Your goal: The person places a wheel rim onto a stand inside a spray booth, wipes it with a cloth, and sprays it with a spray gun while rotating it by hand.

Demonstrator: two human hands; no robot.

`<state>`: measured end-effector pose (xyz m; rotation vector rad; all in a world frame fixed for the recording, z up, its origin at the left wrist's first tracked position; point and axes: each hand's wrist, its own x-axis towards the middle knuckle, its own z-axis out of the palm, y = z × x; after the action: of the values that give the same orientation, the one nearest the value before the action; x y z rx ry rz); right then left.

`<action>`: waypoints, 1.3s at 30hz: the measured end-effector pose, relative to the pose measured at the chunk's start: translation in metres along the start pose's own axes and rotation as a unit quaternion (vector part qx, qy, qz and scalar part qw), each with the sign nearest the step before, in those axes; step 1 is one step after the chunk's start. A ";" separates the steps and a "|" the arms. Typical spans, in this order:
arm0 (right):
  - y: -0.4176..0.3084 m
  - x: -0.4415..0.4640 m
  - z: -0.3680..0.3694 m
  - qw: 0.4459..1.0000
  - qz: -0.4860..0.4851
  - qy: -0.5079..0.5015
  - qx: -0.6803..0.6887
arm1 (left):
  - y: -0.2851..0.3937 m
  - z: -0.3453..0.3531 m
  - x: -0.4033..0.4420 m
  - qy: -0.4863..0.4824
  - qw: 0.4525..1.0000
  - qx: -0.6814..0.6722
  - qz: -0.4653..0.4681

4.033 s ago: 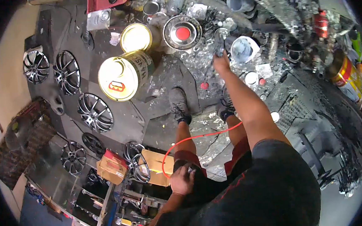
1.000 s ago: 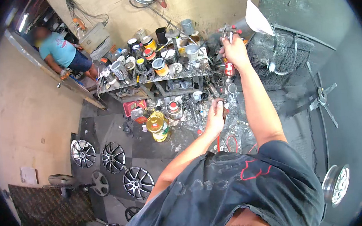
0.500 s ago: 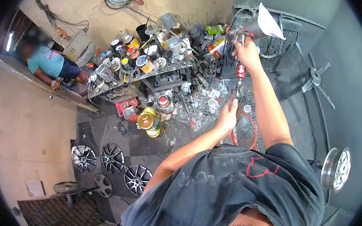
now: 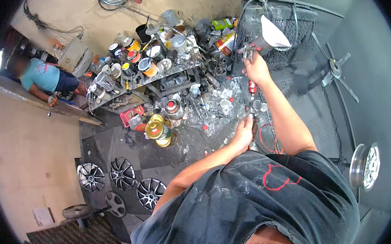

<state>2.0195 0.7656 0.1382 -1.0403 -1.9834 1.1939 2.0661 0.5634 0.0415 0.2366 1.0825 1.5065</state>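
In the head view my right hand [image 4: 257,68] is wrapped round the grip of a spray gun [image 4: 248,53]. On top of the gun sits a grey cup with a white paper cone [image 4: 274,32] in it. A red cylinder [image 4: 252,87] hangs below the gun's handle. Lower down, my left hand [image 4: 244,133] is closed on a dark fitting [image 4: 253,126] of the air hose, just under the cylinder. A red hose [image 4: 261,138] loops beside it, near my shirt.
A cluttered bench [image 4: 116,94] holds several paint cans. Gold tins [image 4: 158,130] and a round can [image 4: 173,109] stand on the floor. Wheel rims [image 4: 122,173] lie at the left; a silver rim [image 4: 364,167] is at the right. Another person [image 4: 45,77] is at the doorway.
The view has swung up from the floor to the bench. Both hands, earlier apart, are now near each other, with the spray gun in my right hand. In the last second the gun has shifted slightly.
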 end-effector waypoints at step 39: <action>0.119 -0.020 -0.211 0.968 -0.056 0.160 -0.185 | -0.134 -0.241 -0.089 -0.036 0.812 0.538 -0.224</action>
<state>2.2349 0.8755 0.1177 -1.1962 -2.0104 0.5605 2.0161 0.3515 -0.1492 0.7489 1.6956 0.3232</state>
